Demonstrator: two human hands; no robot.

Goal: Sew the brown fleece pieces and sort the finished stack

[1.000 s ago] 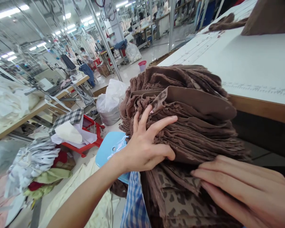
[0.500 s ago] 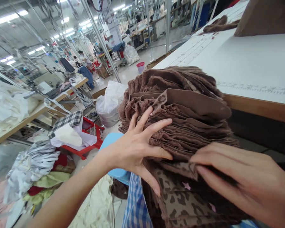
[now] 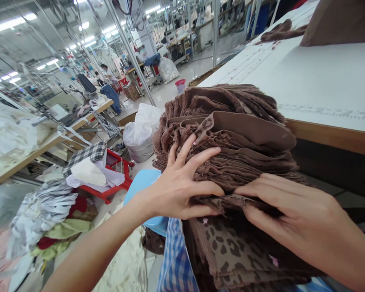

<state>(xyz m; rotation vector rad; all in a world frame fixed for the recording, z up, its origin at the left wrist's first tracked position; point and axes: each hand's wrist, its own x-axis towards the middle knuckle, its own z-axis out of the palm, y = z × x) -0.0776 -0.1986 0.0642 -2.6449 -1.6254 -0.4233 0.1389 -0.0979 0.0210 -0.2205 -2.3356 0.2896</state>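
Your open left hand [image 3: 182,182] was spread on the tall stack of frayed brown fabric [image 3: 240,158] while your right hand [image 3: 292,207] pinched one layer's loose edge [image 3: 225,202], leaving the brown leopard-print layers [image 3: 228,247] beneath unlifted.

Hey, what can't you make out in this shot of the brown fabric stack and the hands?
All in the head view:
The blue piece: its full shape is hidden by the left hand.
The brown fabric stack: its base is cut off by the bottom edge.
The right hand: its forearm is cut off by the right edge.
The far worker: too small to read their work.
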